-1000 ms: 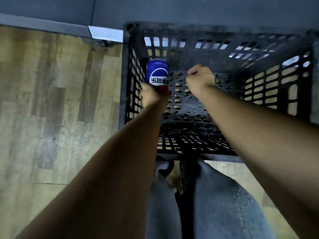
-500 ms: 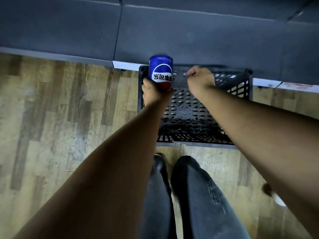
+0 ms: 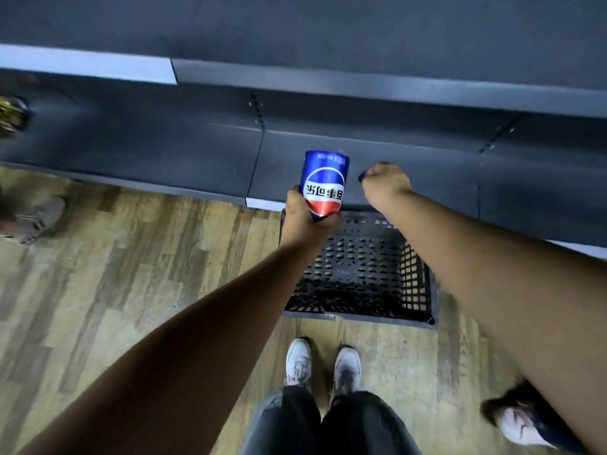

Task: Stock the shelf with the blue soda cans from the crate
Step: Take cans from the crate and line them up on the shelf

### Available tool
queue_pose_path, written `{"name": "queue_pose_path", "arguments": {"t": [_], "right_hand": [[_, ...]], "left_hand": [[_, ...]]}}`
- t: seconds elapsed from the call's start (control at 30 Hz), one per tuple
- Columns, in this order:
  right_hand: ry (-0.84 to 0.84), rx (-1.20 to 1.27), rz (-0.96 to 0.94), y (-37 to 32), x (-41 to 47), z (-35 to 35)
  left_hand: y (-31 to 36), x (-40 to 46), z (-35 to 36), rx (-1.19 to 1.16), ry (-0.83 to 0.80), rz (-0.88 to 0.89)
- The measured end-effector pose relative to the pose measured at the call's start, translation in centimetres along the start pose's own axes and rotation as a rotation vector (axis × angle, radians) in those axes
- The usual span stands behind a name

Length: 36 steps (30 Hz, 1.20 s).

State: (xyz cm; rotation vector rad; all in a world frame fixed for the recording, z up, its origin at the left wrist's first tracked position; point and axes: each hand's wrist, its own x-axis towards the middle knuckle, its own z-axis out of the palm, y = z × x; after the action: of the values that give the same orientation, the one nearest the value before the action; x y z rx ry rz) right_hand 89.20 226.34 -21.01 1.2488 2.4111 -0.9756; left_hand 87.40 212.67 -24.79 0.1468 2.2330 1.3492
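My left hand (image 3: 303,215) grips a blue soda can (image 3: 324,182) by its lower end and holds it upside down, above the back left corner of the crate. The black plastic crate (image 3: 420,290) stands on the floor against the shelf unit, and no cans show inside it. My right hand (image 3: 386,183) hovers just right of the can with its fingers curled; nothing shows in it. Behind both hands lies the bare dark grey lower shelf (image 3: 410,159), with another shelf edge (image 3: 361,85) above it.
I stand on wood-look flooring (image 3: 131,274), my white shoes (image 3: 323,362) just in front of the crate. Another person's shoe (image 3: 522,421) is at the lower right and a grey shoe (image 3: 36,218) at the left. Something golden (image 3: 11,114) sits on the shelf far left.
I have straightened up, so the crate looks smaller and farther below. My left hand lifted the can out of the crate to shelf height, and my right hand rose beside it, still curled.
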Motion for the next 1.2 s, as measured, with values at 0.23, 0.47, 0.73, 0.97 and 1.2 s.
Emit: {"name": "queue_pose_path", "arguments": {"t": [0.23,0.47,0.73,0.97,1.2], "right_hand": [[-0.017,0.158,-0.047,-0.8,-5.5,-6.7],[-0.203,0.476,0.053,-2.4,-10.4,-11.3],[-0.493,0.678,-0.110,-6.5,-15.8,-17.9],[-0.571,0.603,-0.206,-10.2,-20.0,-21.8],[-0.625,0.535,-0.268,-13.0,-23.2,-23.8]], "left_hand": [[7.4,-5.3,-2.5,-0.101,-0.018,0.143],[12.9,-9.0,-6.8,-0.110,-0.048,0.297],[17.8,-12.5,-11.0,-0.077,-0.073,0.539],[20.9,-14.7,-14.7,0.056,0.037,0.730],[23.7,-16.1,-17.9,0.213,0.220,0.905]]}}
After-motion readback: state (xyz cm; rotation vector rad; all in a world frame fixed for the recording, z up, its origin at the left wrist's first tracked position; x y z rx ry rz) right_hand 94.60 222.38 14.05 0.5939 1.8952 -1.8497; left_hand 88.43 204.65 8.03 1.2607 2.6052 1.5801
